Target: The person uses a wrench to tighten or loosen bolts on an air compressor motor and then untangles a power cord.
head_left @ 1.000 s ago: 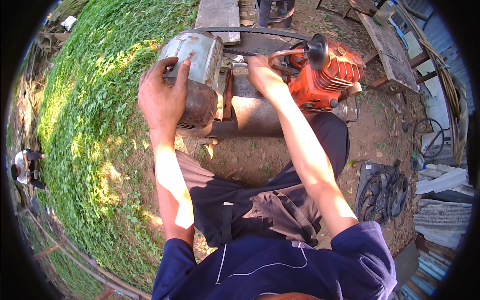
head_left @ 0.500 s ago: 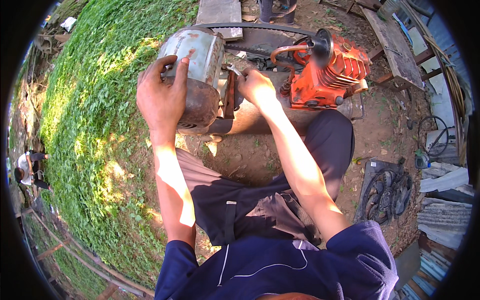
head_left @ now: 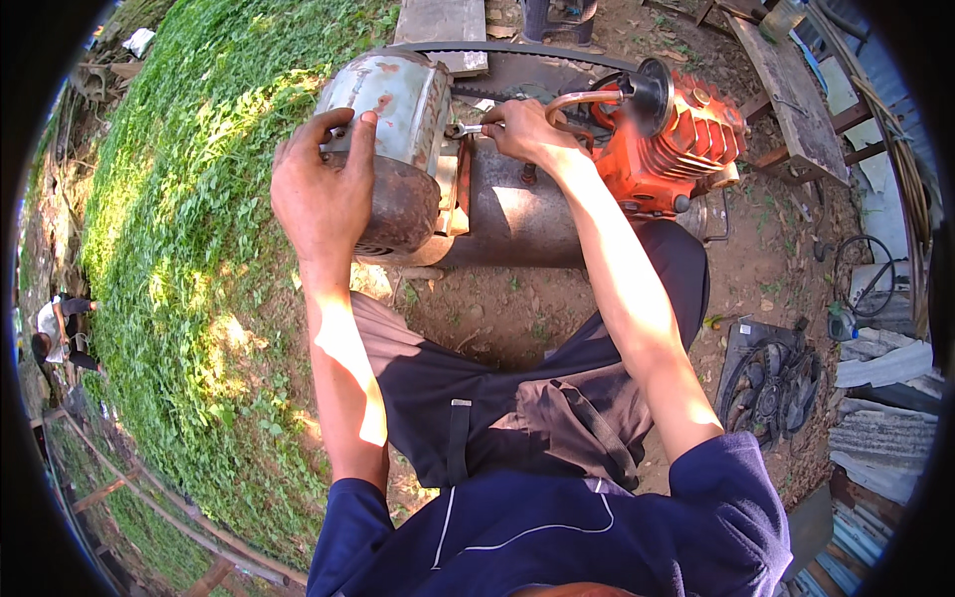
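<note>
The right hand (head_left: 532,131), gripping a silver metal wrench (head_left: 472,129) just right of the rusty grey-blue cylindrical motor (head_left: 393,114), is swinging it back far, suggesting repeated turning, while the left hand (head_left: 318,194) is resting spread on the motor.

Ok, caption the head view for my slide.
Left hand on a grey motor, right hand holding a wrench, orange compressor pump to the right.

outdoor yard: plants (head_left: 189,199), bare soil (head_left: 476,323), corrugated sheets (head_left: 883,434), seemingly metal

Grey motor (head_left: 396,117) (rust-patched), wrench (head_left: 474,128) alongside
</note>
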Motion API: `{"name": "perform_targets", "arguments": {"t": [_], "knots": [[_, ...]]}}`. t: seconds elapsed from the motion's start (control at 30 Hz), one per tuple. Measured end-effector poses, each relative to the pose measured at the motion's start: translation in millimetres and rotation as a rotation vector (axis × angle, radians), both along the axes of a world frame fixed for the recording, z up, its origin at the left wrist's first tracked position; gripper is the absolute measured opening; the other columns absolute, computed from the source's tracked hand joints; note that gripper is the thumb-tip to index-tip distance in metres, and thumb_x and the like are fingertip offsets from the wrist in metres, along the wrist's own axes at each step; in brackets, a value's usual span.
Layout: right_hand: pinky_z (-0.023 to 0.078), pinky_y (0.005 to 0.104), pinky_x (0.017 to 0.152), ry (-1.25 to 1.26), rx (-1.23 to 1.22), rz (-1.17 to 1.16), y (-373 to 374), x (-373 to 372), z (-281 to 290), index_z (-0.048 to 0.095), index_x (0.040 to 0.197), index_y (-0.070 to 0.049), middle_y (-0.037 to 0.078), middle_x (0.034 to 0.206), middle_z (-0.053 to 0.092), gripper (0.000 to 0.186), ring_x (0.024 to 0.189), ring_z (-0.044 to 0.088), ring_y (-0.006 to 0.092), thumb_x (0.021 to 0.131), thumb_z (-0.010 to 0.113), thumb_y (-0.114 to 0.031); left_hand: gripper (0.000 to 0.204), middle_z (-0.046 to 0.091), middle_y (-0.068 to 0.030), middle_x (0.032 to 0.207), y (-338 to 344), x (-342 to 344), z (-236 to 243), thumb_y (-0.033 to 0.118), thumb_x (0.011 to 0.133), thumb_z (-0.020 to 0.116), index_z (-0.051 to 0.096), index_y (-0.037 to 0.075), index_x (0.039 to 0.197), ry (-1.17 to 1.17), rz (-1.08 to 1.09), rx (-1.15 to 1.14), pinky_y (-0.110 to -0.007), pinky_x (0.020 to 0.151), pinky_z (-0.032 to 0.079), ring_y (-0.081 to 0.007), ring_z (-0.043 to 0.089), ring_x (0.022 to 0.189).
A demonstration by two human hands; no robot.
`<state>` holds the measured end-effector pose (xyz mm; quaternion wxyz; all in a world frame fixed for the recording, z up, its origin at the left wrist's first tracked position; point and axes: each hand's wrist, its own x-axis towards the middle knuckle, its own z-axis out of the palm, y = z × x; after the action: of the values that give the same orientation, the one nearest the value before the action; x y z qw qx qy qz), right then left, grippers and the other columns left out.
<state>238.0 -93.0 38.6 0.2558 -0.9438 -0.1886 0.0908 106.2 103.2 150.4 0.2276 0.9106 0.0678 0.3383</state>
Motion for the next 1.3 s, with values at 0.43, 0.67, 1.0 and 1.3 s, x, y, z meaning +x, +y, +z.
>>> {"name": "perform_targets", "arguments": {"t": [0.43,0.67,1.0,1.3], "knots": [[0.056,0.0461,0.084,0.356,0.138,-0.184,42,-57,16,0.065,0.097,0.009,0.030,0.102,0.066,0.024,0.092,0.068,0.0412,0.084,0.056,-0.009,0.027,0.070,-0.0125,0.090,-2,-1,1,0.031,0.083,0.073,0.072,0.005,0.093,-0.004,0.007,0.016,-0.039,0.079,0.049,-0.0319,0.064,0.088],[0.053,0.0449,0.081,0.035,0.524,-0.378,53,-105,-11,0.067,0.096,0.003,0.028,0.090,0.067,0.019,0.088,0.069,0.0374,0.083,0.056,-0.005,0.027,0.070,-0.0125,0.091,1,-3,2,0.032,0.083,0.072,0.072,0.006,0.093,-0.018,-0.035,-0.018,-0.039,0.080,0.049,-0.0318,0.064,0.089],[0.051,0.0414,0.088,0.172,0.003,-0.139,11,-26,24,0.071,0.113,-0.015,0.017,0.100,0.071,0.026,0.100,0.067,0.0336,0.090,0.059,-0.022,0.032,0.070,-0.0122,0.090,6,-2,-2,0.037,0.084,0.073,0.073,0.008,0.097,-0.014,-0.007,0.028,-0.035,0.078,0.049,-0.0258,0.064,0.085],[0.052,0.0458,0.087,0.156,0.029,0.054,2,31,-26,0.070,0.117,-0.018,0.014,0.110,0.070,0.032,0.100,0.067,0.0318,0.089,0.059,-0.030,0.031,0.070,-0.0118,0.090,5,-2,-2,0.036,0.083,0.073,0.073,0.007,0.097,-0.021,0.003,0.043,-0.035,0.077,0.049,-0.0251,0.064,0.084]]}}
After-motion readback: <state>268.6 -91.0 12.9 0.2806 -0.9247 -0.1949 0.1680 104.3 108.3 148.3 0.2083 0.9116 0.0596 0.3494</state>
